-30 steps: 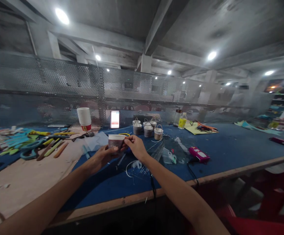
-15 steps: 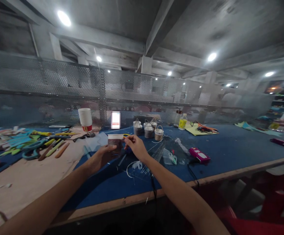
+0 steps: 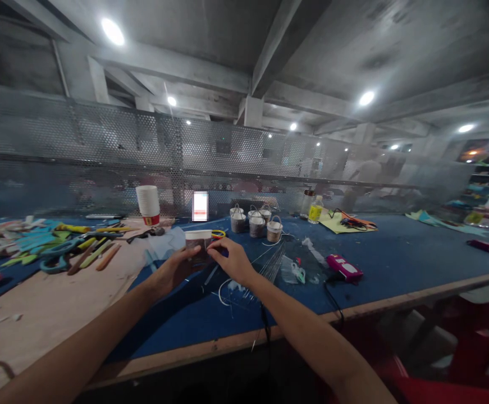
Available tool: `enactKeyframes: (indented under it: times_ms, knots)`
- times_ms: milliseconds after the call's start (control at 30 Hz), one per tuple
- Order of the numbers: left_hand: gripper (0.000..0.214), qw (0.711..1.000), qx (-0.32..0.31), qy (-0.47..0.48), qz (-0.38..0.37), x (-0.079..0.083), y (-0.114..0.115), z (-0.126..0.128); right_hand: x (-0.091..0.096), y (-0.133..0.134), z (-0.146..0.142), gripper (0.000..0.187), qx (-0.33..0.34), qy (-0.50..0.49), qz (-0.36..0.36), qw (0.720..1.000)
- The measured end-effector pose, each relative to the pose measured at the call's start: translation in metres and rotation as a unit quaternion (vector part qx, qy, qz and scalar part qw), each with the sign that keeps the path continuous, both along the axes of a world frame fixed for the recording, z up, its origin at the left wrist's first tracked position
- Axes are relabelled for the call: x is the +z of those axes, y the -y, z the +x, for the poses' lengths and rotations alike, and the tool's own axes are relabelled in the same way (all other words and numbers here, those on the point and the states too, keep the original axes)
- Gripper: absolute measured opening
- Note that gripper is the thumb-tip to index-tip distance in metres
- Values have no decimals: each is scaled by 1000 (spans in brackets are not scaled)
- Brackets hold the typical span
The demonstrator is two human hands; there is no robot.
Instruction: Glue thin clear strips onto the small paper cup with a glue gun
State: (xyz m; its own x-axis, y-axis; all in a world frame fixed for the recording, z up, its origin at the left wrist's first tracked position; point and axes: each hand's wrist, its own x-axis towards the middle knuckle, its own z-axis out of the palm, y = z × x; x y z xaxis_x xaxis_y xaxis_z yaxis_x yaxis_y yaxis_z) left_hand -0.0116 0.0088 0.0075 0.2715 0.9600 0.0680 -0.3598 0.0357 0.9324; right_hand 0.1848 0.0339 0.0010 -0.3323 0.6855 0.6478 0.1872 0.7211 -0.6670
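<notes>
A paper cup (image 3: 197, 238) with a white rim and a brown, bark-like covering is held up over the blue table. My left hand (image 3: 176, 268) grips it from the left, the thumb pressed along its near side. From the right, my right hand (image 3: 234, 261) has thumb and forefinger pinched together against the cup's side; whatever is between the fingertips is too small to make out. Just behind that hand shows a yellow and red loop (image 3: 218, 233). Several similar cups with wire handles (image 3: 256, 227) stand farther back, including one tan cup (image 3: 274, 231).
A stack of white paper cups (image 3: 147, 202) stands back left, near scissors (image 3: 56, 255) and clay-coloured tools. Thin wires (image 3: 273, 264) lie right of my hands, with a plastic bag (image 3: 293, 270) and a magenta device (image 3: 344, 267). A yellow-labelled bottle (image 3: 315, 210) stands behind. Perforated metal panel (image 3: 210, 151) borders the table.
My right hand's fingertips have shifted slightly left and down, from near the cup's rim edge onto its side. The yellow and red loop shows more. My left hand still holds the cup.
</notes>
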Motion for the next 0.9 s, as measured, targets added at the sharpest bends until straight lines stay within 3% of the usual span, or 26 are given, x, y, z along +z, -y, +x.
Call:
enactKeyframes:
  times_ms: [200, 300, 400, 467, 533, 667, 767, 900]
  knots:
    - [38, 999, 7, 50, 2, -4, -7, -5, -3, 1, -4, 12, -10, 60, 82, 995]
    - [39, 997, -5, 81, -2, -5, -10, -10, 2, 0, 0, 21, -45, 49, 70, 995]
    - [26, 995, 18, 93, -29, -1, -8, -12, 8, -7, 16, 30, -121, 66, 24, 990]
    - [13, 994, 29, 95, -49, 1, -5, -12, 8, -12, 31, 30, -172, 171, -19, 970]
    - [6, 993, 30, 99, -58, 3, -4, -11, 5, -15, 45, 28, -207, 303, -41, 930]
    - [8, 992, 16, 115, -52, 3, -4, -10, -7, -14, 54, 45, -236, 459, -55, 855]
    - [12, 992, 11, 117, -51, 2, -5, -10, -12, -12, 47, 42, -239, 492, -42, 836]
    - [11, 995, -4, 95, -42, 2, -3, -13, -13, -12, 37, 36, -247, 490, -23, 836]
